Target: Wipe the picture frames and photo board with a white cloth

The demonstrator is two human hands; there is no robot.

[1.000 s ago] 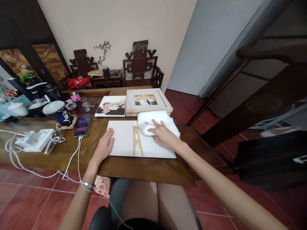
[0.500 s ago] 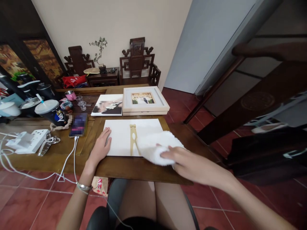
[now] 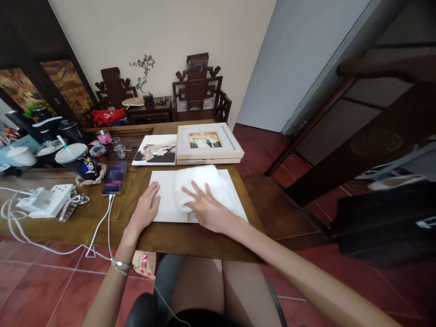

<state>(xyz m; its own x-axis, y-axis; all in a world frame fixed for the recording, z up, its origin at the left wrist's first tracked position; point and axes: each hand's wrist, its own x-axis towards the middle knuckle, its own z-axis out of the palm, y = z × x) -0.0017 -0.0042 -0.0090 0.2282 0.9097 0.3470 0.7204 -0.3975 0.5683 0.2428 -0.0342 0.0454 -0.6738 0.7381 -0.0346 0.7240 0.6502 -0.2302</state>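
Note:
A white board lies flat on the wooden table in front of me. My right hand presses a folded white cloth onto the middle of the board, fingers spread flat over it. The cloth hides most of the tan stand strip on the board. My left hand rests flat on the board's left edge, fingers together and stretched out, a bracelet on its wrist.
Behind the board lie a framed photo and an unframed print. To the left are a phone on a cable, a power strip, a lidded cup and small jars. Carved chairs stand at the wall.
My right hand slid the cloth from the board's far right to its near right corner, then left onto the middle, covering the tan strip. The left hand stayed put.

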